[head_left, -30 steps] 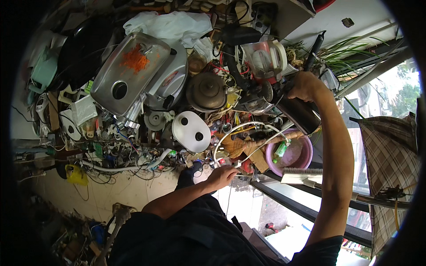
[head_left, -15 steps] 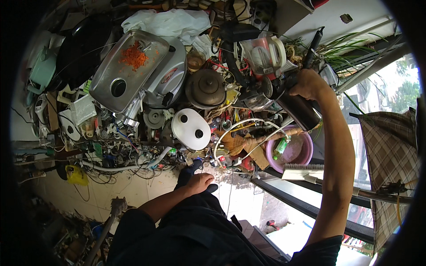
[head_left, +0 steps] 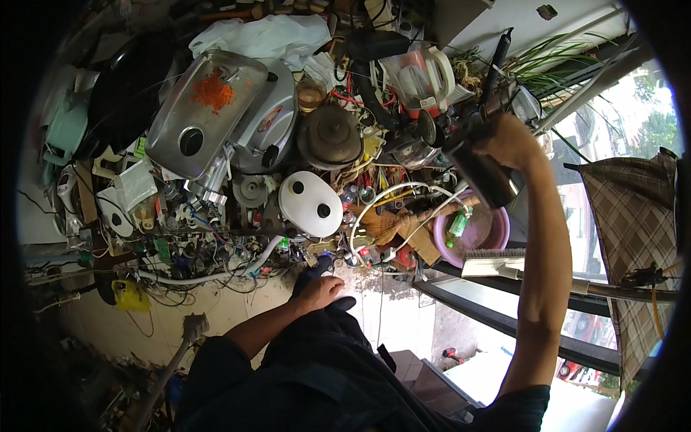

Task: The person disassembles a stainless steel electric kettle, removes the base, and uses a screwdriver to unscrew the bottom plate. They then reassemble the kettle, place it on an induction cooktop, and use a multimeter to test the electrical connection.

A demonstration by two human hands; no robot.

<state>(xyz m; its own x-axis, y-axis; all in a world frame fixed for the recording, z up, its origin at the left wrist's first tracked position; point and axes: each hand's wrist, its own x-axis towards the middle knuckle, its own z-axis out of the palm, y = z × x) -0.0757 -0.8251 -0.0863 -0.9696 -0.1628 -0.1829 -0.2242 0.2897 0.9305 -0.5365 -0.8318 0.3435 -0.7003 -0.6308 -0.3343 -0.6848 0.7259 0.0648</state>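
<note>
My right hand [head_left: 509, 142] reaches to the upper right, its fingers wrapped round a dark shiny cylindrical jug [head_left: 481, 174]. The jug tilts, and my hand hides part of its grip side. Just left of it are a clear rounded pot [head_left: 413, 151] and a blender [head_left: 421, 78] with a pale handle. Below the jug lies a purple basin [head_left: 499, 243] with a green bottle [head_left: 458, 226] in it. My left hand [head_left: 321, 294] hangs near my lap, fingers curled in with nothing visible in them.
On the crowded bench are a metal tray [head_left: 170, 137] with orange shreds, a brown lidded pot [head_left: 330, 128] and a white oval lid-like piece [head_left: 309, 194]. A brush [head_left: 497, 263] lies beside the basin. A plaid umbrella [head_left: 619, 194] hangs at right; loose cables [head_left: 180, 277] trail at left.
My right hand has moved slightly, and the jug in it has tipped and shifted a little. My left hand stays by my lap. The whole view has shifted slightly.
</note>
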